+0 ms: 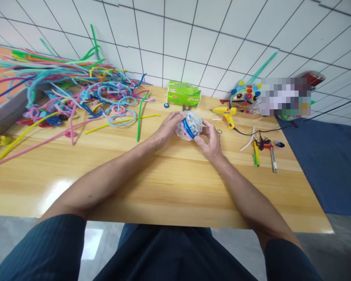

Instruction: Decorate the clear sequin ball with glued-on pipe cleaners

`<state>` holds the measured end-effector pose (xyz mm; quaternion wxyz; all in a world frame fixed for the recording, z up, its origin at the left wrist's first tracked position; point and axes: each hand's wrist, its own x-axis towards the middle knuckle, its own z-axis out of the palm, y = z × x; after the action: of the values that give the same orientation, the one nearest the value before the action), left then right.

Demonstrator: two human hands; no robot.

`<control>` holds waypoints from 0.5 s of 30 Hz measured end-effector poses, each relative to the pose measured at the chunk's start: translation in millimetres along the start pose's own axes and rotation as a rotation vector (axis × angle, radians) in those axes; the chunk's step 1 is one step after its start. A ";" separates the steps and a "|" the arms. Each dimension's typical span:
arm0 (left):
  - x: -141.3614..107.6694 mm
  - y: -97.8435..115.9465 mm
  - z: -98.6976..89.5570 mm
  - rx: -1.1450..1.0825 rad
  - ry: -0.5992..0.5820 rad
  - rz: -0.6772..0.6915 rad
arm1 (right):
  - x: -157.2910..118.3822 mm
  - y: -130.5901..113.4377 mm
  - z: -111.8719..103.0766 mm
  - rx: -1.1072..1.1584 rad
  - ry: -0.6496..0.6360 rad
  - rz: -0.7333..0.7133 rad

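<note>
One roundish bundle (193,124) wears blue banding (188,129) (slanting down-right).

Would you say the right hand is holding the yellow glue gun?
No, the right hand holds the clear rounded object; the glue gun lies apart.

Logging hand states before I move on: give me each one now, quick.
Left hand: holding the blue-banded ball by its left side.
Right hand: holding the same ball by its right side.
</note>
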<state>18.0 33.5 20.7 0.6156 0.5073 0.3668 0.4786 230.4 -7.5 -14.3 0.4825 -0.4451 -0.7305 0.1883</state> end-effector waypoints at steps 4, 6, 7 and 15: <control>-5.4 -0.6 -0.3 0.133 0.016 0.125 | -0.7 1.6 3.2 -0.007 -0.010 0.067; -7.2 -2.3 -1.4 0.224 0.005 0.204 | -0.9 2.6 3.9 -0.026 -0.022 0.079; -7.9 -3.3 -2.2 0.263 -0.004 0.234 | -0.9 2.9 4.0 -0.039 -0.027 0.078; -8.0 -12.0 -10.7 0.569 -0.045 0.420 | 0.6 2.0 3.4 -0.068 -0.042 0.064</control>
<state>8.4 28.5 6.4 0.3458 0.7332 0.3598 0.4620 228.2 -5.4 -17.0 0.4453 -0.4802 -0.7320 0.1880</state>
